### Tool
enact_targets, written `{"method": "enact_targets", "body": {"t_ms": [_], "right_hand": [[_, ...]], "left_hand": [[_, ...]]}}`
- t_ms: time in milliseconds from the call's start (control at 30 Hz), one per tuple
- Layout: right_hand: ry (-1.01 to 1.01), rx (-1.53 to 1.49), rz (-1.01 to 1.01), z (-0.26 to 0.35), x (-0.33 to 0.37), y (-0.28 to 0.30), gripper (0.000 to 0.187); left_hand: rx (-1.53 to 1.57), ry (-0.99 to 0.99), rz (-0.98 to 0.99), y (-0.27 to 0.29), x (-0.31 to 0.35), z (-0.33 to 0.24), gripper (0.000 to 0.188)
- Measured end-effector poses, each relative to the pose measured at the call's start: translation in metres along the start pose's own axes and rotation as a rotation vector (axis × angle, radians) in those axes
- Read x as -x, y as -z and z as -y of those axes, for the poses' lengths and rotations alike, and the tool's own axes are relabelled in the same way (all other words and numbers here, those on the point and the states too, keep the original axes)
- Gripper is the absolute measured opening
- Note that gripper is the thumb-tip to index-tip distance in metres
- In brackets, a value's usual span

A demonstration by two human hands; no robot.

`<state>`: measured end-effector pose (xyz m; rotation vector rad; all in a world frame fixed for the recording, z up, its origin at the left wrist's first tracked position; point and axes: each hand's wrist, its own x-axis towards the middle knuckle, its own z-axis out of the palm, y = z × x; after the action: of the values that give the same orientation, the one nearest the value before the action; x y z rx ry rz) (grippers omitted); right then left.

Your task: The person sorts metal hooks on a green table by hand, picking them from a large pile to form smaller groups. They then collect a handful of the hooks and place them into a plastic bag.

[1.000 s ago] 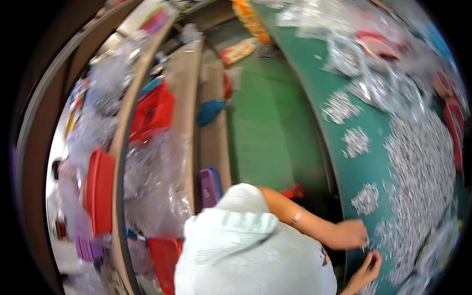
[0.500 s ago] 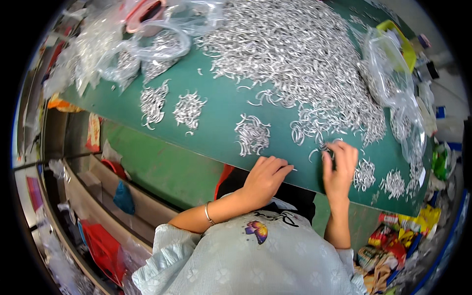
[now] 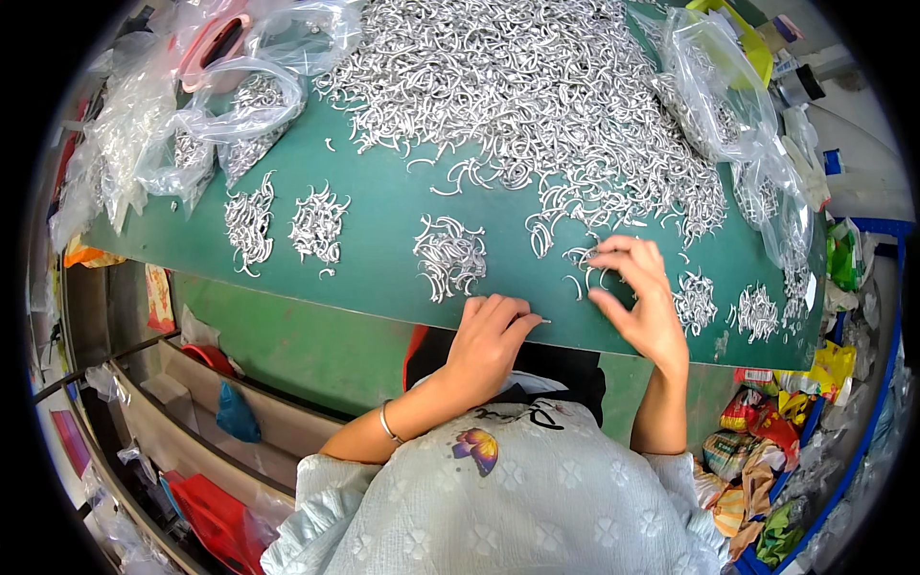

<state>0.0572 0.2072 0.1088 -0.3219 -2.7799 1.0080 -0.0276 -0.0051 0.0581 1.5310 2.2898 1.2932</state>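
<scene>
Right hand (image 3: 640,299) is out on the green work table (image 3: 383,216), fingers (image 3: 623,251) curled down and pinching at a few small curved silver metal hooks (image 3: 586,261) just at the near edge of the big heap of hooks (image 3: 537,86); thumb and forefinger sit narrow around them, though exactly how many hooks are between the tips is too small to make out. Left hand (image 3: 491,337) rests at the near rim of the table, fingers folded into a loose fist with the tips pointing toward the right hand, and whether it grips anything cannot be told from here; a thin bangle (image 3: 387,423) circles that wrist. Just beyond the left hand lies a small sorted pile of hooks (image 3: 448,255), and further left 2 more little piles (image 3: 286,222) sit side by side, apart from each other. To the right of the right hand, 2 smaller clusters (image 3: 728,305) lie near the table's edge. Clear plastic bags (image 3: 230,105) holding more hooks are bunched at the far left of the table, and another clear bag (image 3: 721,96) slumps along the right side. Below the table on the left, a blue bag (image 3: 236,414) and a red crate (image 3: 213,513) sit on low shelving.
</scene>
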Motion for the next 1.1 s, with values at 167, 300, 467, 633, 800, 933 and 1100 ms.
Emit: {"method": "enact_targets", "body": {"t_ms": [167, 300, 467, 633, 800, 933, 1100], "right_hand": [[0.001, 0.253, -0.182, 0.002, 0.000, -0.034, 0.019], [-0.053, 0.378, -0.178, -0.011, 0.013, -0.019, 0.019], [0.063, 0.323, -0.163, 0.008, 0.002, -0.030, 0.020], [0.079, 0.210, -0.262, -0.007, 0.000, -0.027, 0.019], [0.056, 0.081, -0.290, -0.005, 0.012, -0.027, 0.016], [0.140, 0.174, -0.296, 0.008, 0.019, -0.029, 0.016], [0.359, 0.111, -0.113, 0.012, 0.029, -0.048, 0.019]], "left_hand": [[0.014, -0.024, 0.045, 0.000, -0.002, 0.001, 0.030], [0.025, -0.041, 0.044, 0.001, 0.001, 0.002, 0.032], [0.029, -0.037, 0.029, -0.006, -0.005, -0.001, 0.028], [0.012, -0.032, 0.027, -0.005, -0.006, -0.001, 0.027], [0.019, -0.041, 0.023, -0.006, -0.006, 0.001, 0.029], [0.005, -0.009, -0.005, -0.007, -0.008, 0.001, 0.030], [0.022, 0.081, -0.080, -0.010, -0.008, -0.002, 0.030]]}}
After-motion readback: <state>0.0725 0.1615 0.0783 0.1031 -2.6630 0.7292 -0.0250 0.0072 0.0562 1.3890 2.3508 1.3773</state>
